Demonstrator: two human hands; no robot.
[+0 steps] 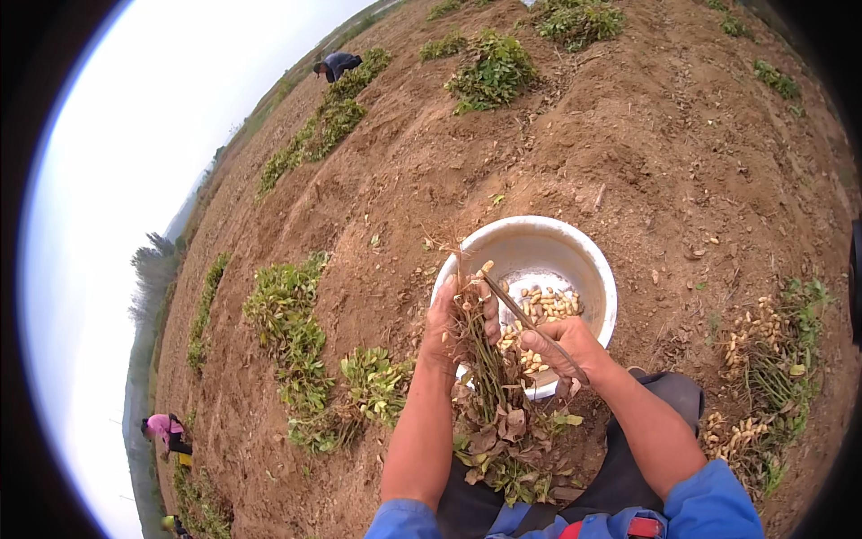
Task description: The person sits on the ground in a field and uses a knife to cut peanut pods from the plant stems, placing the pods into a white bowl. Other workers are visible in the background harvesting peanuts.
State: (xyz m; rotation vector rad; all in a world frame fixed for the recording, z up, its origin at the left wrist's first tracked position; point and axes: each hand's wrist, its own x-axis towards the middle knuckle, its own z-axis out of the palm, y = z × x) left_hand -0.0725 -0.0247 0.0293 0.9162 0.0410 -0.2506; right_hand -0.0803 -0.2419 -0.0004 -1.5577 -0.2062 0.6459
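Note:
My left hand [442, 325] is closed around the stems of an uprooted peanut plant [489, 373], just below its thin roots. The plant's wilted brown and green leaves hang down between my legs. In my right hand [575, 345] is a thin dark brown stick [514, 311], slanting up to the left. Its upper end meets the roots beside a pale peanut [486, 268]. Both hands are over the near part of a white basin [604, 269], which stands on the soil. Loose peanuts [549, 304] lie in the basin.
Pulled peanut plants with pods [754, 377] lie at my right. Leafy piles [292, 328] lie to the left, more [492, 72] farther ahead on the brown soil [646, 153]. A bent-over person [338, 66] is far off; another in pink [164, 428] is at the left.

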